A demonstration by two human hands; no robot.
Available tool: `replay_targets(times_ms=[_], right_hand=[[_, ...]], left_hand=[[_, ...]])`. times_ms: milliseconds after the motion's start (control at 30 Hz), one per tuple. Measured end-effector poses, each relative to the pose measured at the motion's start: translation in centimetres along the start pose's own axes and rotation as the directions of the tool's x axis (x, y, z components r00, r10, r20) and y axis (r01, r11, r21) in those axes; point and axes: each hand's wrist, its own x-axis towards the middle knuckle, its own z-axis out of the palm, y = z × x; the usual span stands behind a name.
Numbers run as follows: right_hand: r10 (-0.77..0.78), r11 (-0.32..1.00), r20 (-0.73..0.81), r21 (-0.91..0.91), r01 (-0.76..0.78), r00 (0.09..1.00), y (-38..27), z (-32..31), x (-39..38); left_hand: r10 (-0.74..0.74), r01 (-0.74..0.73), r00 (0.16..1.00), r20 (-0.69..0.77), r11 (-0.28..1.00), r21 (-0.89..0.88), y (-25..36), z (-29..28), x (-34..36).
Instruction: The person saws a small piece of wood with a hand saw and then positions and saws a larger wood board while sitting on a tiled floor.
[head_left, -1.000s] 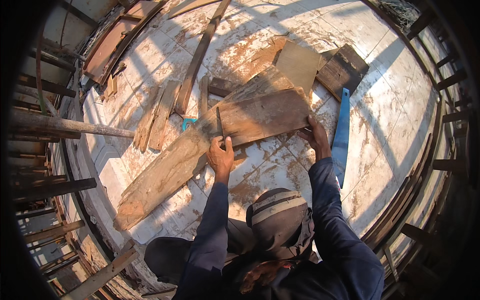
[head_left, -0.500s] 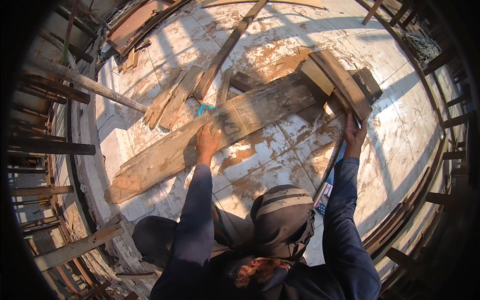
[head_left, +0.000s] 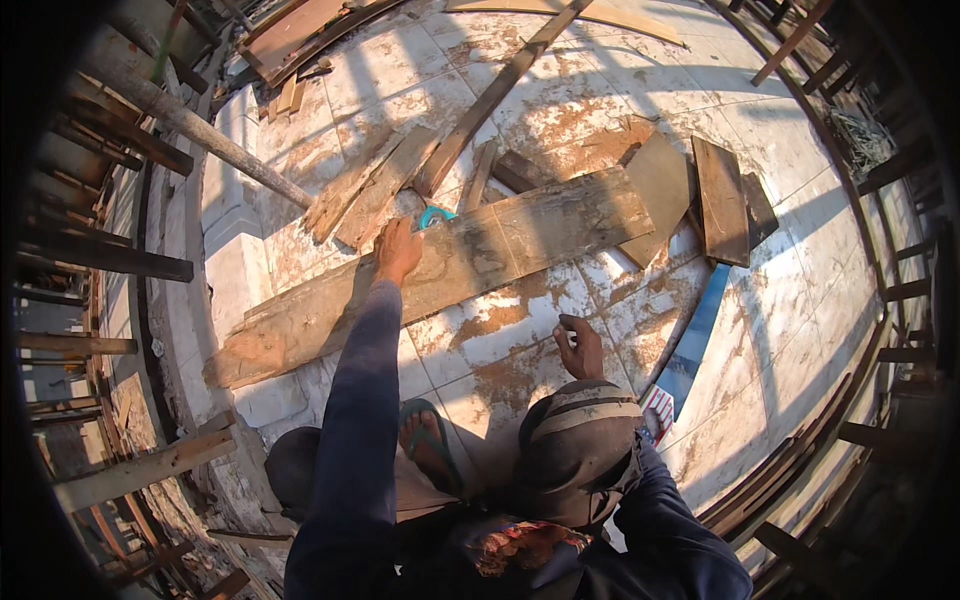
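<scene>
A long weathered plank (head_left: pixel 470 255) lies slanting across the floor in front of me. My left hand (head_left: pixel 398 250) is on its far edge, fingers curled over that edge and partly hidden. Just beyond them sits a small teal curved object (head_left: pixel 436 216), its kind unclear. My right hand (head_left: pixel 580 350) hovers over the tiles by my knee, fingers loosely bent and apart, with nothing visible in it. Further right lies a handsaw (head_left: pixel 697 340) with a blue blade and a red, white and blue handle. Its blade's far end meets a short brown board (head_left: pixel 722 205).
A pale flat board (head_left: pixel 657 195) and a dark wood piece (head_left: pixel 760 210) lie by the plank's right end. Broken planks (head_left: pixel 385 190) and a long batten (head_left: pixel 490 100) lie beyond it. A round pole (head_left: pixel 200 130) slants in from the left. Timber strips (head_left: pixel 790 460) lie at right.
My right hand has let go of the short board and come back toward my knee. The short board now lies apart to the right, uncovering the saw blade. My left hand has shifted to the plank's far edge.
</scene>
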Motion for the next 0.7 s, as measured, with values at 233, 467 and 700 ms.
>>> replay_targets(times_ms=[233,467,700], right_hand=[[-0.082,0.972,0.422,-0.165,0.165,0.903,-0.3,-1.1,-9.9],[0.064,0.96,0.403,-0.274,0.054,0.913,-0.8,-2.0,-12.8],[0.137,0.943,0.357,-0.332,-0.012,0.924,-1.1,-1.8,-14.4]], left_hand=[[-0.282,0.239,0.886,0.368,0.958,0.159,-0.4,3.0,8.1],[-0.455,0.485,0.766,0.454,0.873,0.057,-1.4,7.6,10.2],[-0.051,0.094,0.938,0.344,0.989,-0.111,0.5,4.5,10.7]])
